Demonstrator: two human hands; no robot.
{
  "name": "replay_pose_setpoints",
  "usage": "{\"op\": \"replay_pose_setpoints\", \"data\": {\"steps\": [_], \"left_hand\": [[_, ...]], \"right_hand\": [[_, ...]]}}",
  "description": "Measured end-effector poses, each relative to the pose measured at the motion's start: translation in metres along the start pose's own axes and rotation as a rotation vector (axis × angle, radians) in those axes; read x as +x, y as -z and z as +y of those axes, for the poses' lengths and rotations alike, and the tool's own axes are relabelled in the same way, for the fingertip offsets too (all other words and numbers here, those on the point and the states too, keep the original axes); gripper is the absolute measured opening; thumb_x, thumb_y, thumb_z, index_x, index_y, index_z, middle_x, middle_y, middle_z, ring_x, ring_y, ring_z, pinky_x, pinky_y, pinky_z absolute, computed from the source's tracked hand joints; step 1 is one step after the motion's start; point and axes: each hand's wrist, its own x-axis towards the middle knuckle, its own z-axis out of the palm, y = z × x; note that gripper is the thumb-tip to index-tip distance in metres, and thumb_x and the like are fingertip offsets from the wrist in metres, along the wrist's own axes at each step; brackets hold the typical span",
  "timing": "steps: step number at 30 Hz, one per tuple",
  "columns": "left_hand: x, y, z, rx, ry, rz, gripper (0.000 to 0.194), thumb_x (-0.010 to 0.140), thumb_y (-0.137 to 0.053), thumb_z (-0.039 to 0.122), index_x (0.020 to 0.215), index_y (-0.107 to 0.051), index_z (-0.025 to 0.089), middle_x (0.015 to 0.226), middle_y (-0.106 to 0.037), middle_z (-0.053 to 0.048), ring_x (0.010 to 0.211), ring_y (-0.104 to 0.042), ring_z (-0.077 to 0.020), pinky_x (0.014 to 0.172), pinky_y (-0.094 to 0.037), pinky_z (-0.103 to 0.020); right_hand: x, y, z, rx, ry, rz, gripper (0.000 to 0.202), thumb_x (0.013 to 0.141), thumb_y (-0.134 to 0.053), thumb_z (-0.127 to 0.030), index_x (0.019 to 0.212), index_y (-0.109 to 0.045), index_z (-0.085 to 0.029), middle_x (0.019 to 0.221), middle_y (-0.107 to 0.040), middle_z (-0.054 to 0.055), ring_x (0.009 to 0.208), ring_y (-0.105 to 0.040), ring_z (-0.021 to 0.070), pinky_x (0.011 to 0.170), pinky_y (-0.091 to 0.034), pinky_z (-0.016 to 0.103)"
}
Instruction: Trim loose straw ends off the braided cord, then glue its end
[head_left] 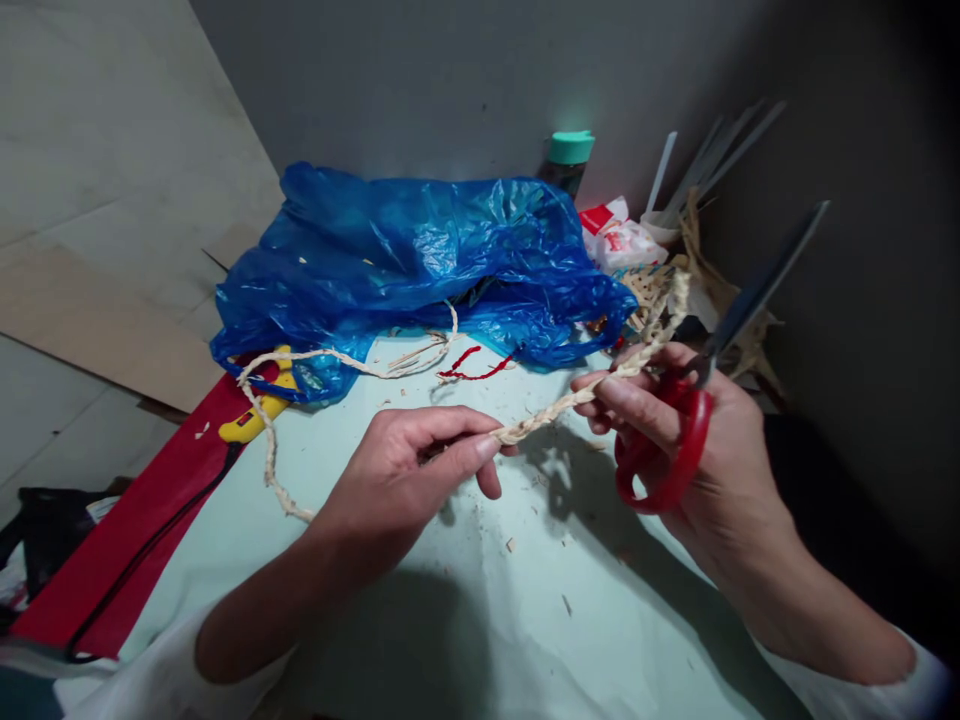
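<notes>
A pale braided cord stretches between my two hands above the table. My left hand is closed, pinching the cord between thumb and fingers. My right hand pinches it further along, and the cord's short thick end rises past those fingers. Red-handled scissors also hang in my right hand, with the blades pointing up and away to the right. A thinner stretch of the cord loops over the table behind my left hand; whether it joins the held part is hidden.
Behind my hands lies a crumpled blue plastic bag. A red twisted string is in front of it. At left is a yellow-handled tool with a black cable. A green-capped bottle and pale strips stand by the wall. Small scraps dot the tabletop.
</notes>
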Motion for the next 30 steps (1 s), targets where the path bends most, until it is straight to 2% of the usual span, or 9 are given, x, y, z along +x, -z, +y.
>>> {"op": "replay_pose_setpoints", "data": {"steps": [3,5,9,11,13,17,20,25,30], "left_hand": [[0.001,0.001,0.001,0.006,-0.002,0.057,0.029,0.086,-0.061,0.030,0.061,-0.070,0.018,0.056,-0.060,0.002,0.046,-0.033,-0.0081,0.044,-0.026,-0.023],[0.002,0.003,0.001,0.014,-0.011,0.110,0.028,0.086,-0.061,0.029,0.061,-0.069,0.018,0.055,-0.059,0.002,0.044,-0.033,-0.0081,0.043,-0.027,-0.023],[0.004,0.004,-0.001,0.055,-0.093,0.163,0.026,0.085,-0.061,0.026,0.062,-0.069,0.018,0.059,-0.066,0.001,0.051,-0.048,-0.0105,0.048,-0.037,-0.021],[0.004,0.005,-0.002,0.065,-0.118,0.160,0.025,0.085,-0.059,0.024,0.063,-0.070,0.018,0.059,-0.066,0.001,0.055,-0.052,-0.0110,0.051,-0.040,-0.020],[0.002,0.004,-0.001,0.072,-0.114,0.165,0.023,0.083,-0.058,0.021,0.065,-0.071,0.018,0.058,-0.066,0.002,0.054,-0.052,-0.0106,0.051,-0.040,-0.019],[0.001,0.002,0.000,0.085,-0.084,0.160,0.021,0.082,-0.056,0.018,0.069,-0.073,0.019,0.057,-0.066,0.003,0.049,-0.048,-0.0091,0.046,-0.037,-0.018],[0.000,0.001,-0.001,0.103,-0.101,0.156,0.023,0.084,-0.058,0.020,0.065,-0.071,0.018,0.057,-0.065,0.002,0.049,-0.047,-0.0088,0.047,-0.038,-0.018],[0.000,0.001,-0.001,0.122,-0.132,0.166,0.025,0.085,-0.059,0.021,0.062,-0.069,0.018,0.055,-0.063,0.002,0.046,-0.045,-0.0084,0.044,-0.035,-0.019],[0.003,0.001,-0.004,0.094,-0.160,0.189,0.025,0.084,-0.059,0.021,0.062,-0.070,0.020,0.057,-0.067,0.003,0.053,-0.055,-0.0112,0.051,-0.043,-0.020]], "right_hand": [[0.000,0.006,0.000,-0.225,0.064,-0.090,0.030,0.081,-0.073,-0.044,0.091,-0.051,-0.026,0.068,-0.066,-0.003,0.053,-0.063,0.0175,0.048,-0.049,0.030],[-0.002,0.010,-0.002,-0.514,0.214,-0.136,0.026,0.085,-0.068,-0.044,0.086,-0.051,-0.025,0.062,-0.061,-0.003,0.047,-0.055,0.0142,0.046,-0.044,0.028],[-0.009,0.012,-0.004,-1.037,0.611,-0.319,0.027,0.085,-0.064,-0.041,0.079,-0.045,-0.023,0.058,-0.052,-0.004,0.047,-0.048,0.0121,0.047,-0.034,0.026],[-0.012,0.009,-0.002,-1.217,0.703,-0.383,0.023,0.085,-0.060,-0.041,0.082,-0.046,-0.022,0.056,-0.052,-0.003,0.046,-0.048,0.0138,0.046,-0.029,0.027],[-0.014,0.006,0.001,-1.367,0.755,-0.364,0.019,0.083,-0.056,-0.040,0.082,-0.048,-0.022,0.054,-0.051,-0.002,0.044,-0.048,0.0162,0.046,-0.023,0.027],[-0.014,0.004,0.004,-1.474,0.793,-0.333,0.013,0.081,-0.051,-0.034,0.080,-0.049,-0.021,0.051,-0.052,-0.001,0.042,-0.049,0.0175,0.047,-0.018,0.027],[-0.013,0.006,0.004,-1.491,0.799,-0.301,0.010,0.078,-0.048,-0.029,0.083,-0.051,-0.020,0.054,-0.057,0.002,0.044,-0.053,0.0189,0.048,-0.018,0.027],[-0.012,0.009,0.001,-1.513,0.789,-0.289,0.012,0.077,-0.047,-0.029,0.083,-0.051,-0.020,0.055,-0.058,0.003,0.046,-0.054,0.0191,0.049,-0.017,0.027],[-0.012,0.008,0.002,-1.532,0.784,-0.296,0.013,0.079,-0.048,-0.032,0.083,-0.052,-0.020,0.053,-0.056,0.002,0.044,-0.051,0.0182,0.049,-0.015,0.027]]}}
